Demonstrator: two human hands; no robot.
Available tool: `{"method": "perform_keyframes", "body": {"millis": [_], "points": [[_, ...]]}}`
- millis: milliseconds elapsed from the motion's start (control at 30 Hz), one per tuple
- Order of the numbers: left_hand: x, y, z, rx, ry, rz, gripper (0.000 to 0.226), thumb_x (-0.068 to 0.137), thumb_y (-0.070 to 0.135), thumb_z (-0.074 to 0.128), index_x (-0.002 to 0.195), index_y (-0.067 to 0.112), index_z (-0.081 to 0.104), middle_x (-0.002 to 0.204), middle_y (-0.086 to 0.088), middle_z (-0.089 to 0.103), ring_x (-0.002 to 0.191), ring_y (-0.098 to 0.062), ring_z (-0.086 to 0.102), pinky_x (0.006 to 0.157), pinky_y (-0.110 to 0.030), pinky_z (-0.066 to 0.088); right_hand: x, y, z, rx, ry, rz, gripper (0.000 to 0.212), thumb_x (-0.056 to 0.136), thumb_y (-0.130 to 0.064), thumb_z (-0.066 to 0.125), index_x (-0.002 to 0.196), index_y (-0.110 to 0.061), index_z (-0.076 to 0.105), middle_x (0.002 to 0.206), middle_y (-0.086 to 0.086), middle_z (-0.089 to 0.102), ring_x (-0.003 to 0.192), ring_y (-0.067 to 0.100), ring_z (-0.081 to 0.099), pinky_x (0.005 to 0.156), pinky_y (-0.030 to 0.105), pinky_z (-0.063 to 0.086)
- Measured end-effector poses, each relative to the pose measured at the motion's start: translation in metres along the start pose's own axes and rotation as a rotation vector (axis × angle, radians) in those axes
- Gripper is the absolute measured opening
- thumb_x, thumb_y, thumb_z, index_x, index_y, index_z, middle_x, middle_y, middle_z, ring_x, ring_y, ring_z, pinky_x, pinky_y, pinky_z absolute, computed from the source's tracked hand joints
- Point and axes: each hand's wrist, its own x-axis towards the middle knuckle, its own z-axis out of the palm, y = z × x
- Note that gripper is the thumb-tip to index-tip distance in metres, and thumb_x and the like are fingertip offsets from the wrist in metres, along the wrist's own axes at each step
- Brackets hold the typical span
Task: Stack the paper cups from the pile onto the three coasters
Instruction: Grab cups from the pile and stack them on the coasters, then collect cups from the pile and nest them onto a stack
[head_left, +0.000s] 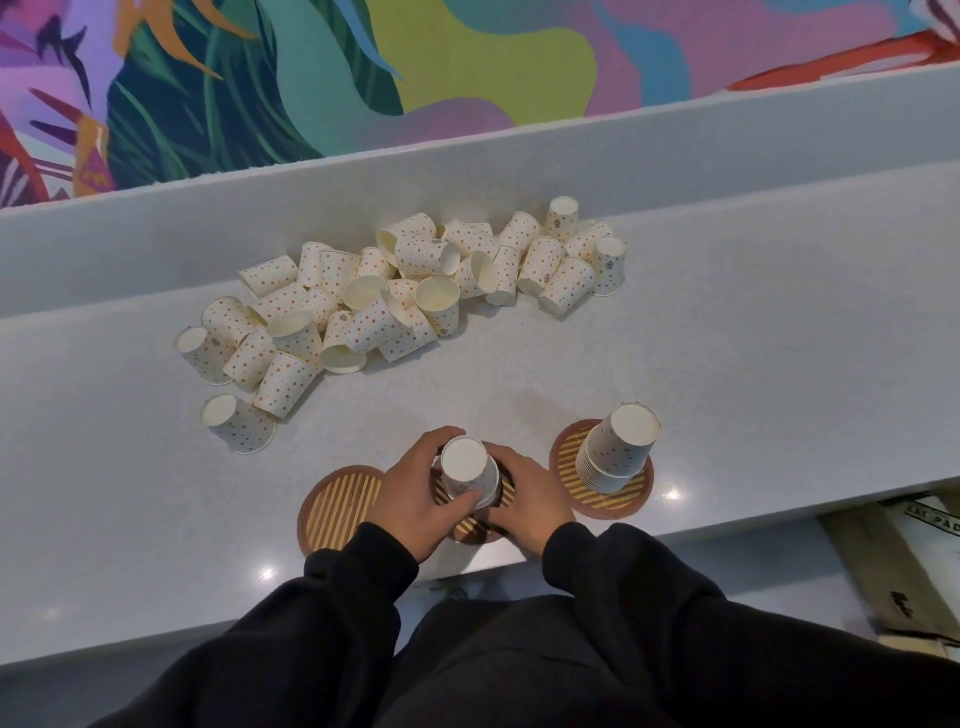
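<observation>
A pile of dotted white paper cups (395, 301) lies scattered across the far side of the grey counter. Three round striped coasters sit near the front edge. The left coaster (337, 509) is bare. On the middle coaster (470, 530) stands an upside-down cup stack (470, 473), with my left hand (415, 493) and my right hand (524, 499) wrapped around its sides. The right coaster (631, 501) carries a taller stack of upside-down cups (618, 449), untouched.
One cup (236, 423) stands apart, upside down, at the front left of the pile. A raised grey ledge (467, 171) and a colourful mural wall run behind the counter. Paper packaging (909, 561) lies below the counter edge at the right.
</observation>
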Motion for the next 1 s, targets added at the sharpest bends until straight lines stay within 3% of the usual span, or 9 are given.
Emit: {"method": "perform_keyframes", "body": {"millis": [200,333,467,533,600,700,767,1000], "points": [[0.002,-0.010,0.009,0.017,-0.031,-0.042,0.066,0.078,0.032,0.085,0.126,0.049,0.043,0.116,0.036,0.055,0.114,0.012,0.053,0.091,-0.009,0.045,-0.001,0.000,-0.002,-0.017,-0.012,0.003,0.068,0.081,-0.030,0.082,0.142,-0.039,0.052,0.138,-0.014,0.063,0.113,-0.004,0.047,0.102,0.021,0.040],[0.002,-0.016,0.013,0.027,-0.037,-0.055,0.069,0.077,0.031,0.085,0.129,0.047,0.043,0.120,0.032,0.056,0.115,0.010,0.054,0.096,-0.017,0.050,0.000,0.001,-0.001,0.002,-0.024,0.030,0.071,0.078,-0.027,0.082,0.141,-0.040,0.050,0.137,-0.015,0.062,0.117,0.002,0.053,0.105,0.026,0.046],[0.002,-0.023,0.009,0.073,-0.079,-0.073,0.088,0.076,0.024,0.085,0.146,0.041,0.035,0.138,0.017,0.053,0.124,0.006,0.050,0.108,-0.031,0.048,0.003,-0.003,-0.008,0.030,-0.121,0.087,0.087,0.079,-0.012,0.082,0.150,-0.032,0.037,0.147,-0.008,0.055,0.127,0.004,0.051,0.099,0.008,0.042],[0.002,-0.022,0.000,0.137,-0.088,-0.089,0.093,0.079,0.022,0.083,0.152,0.041,0.028,0.148,0.009,0.049,0.132,-0.005,0.047,0.112,-0.030,0.043,0.003,-0.011,-0.017,0.042,-0.164,0.094,0.097,0.081,-0.005,0.079,0.157,-0.033,0.026,0.159,-0.004,0.045,0.144,0.016,0.045,0.113,0.027,0.044],[0.006,-0.019,-0.016,0.204,-0.053,-0.095,0.089,0.084,0.022,0.079,0.153,0.042,0.026,0.150,0.009,0.047,0.133,-0.009,0.048,0.111,-0.031,0.043,0.001,-0.022,-0.032,0.039,-0.173,0.063,0.095,0.085,-0.007,0.077,0.157,-0.036,0.022,0.164,-0.002,0.038,0.150,0.021,0.039,0.118,0.041,0.042],[0.020,-0.020,-0.050,0.228,0.021,-0.064,0.081,0.086,0.023,0.076,0.150,0.044,0.031,0.147,0.010,0.049,0.127,-0.008,0.050,0.107,-0.040,0.049,-0.002,-0.051,-0.062,0.090,-0.139,0.003,0.080,0.092,-0.017,0.075,0.156,-0.034,0.029,0.162,-0.004,0.039,0.148,0.016,0.041,0.119,0.039,0.041],[0.034,-0.022,-0.071,0.248,0.072,-0.040,0.075,0.086,0.023,0.077,0.148,0.038,0.038,0.143,0.007,0.051,0.123,-0.009,0.052,0.103,-0.042,0.051,0.003,-0.073,-0.084,0.170,-0.116,-0.021,0.072,0.092,-0.013,0.073,0.151,-0.032,0.038,0.157,-0.005,0.046,0.144,0.015,0.046,0.118,0.038,0.043],[0.103,-0.021,-0.126,0.288,0.200,-0.007,0.066,0.085,0.021,0.079,0.144,0.024,0.048,0.139,-0.001,0.055,0.119,-0.018,0.056,0.099,-0.036,0.049,0.089,-0.138,-0.113,0.173,-0.004,-0.056,0.058,0.086,-0.021,0.082,0.137,-0.019,0.056,0.134,0.000,0.059,0.123,0.020,0.059,0.102,0.035,0.051]]}}
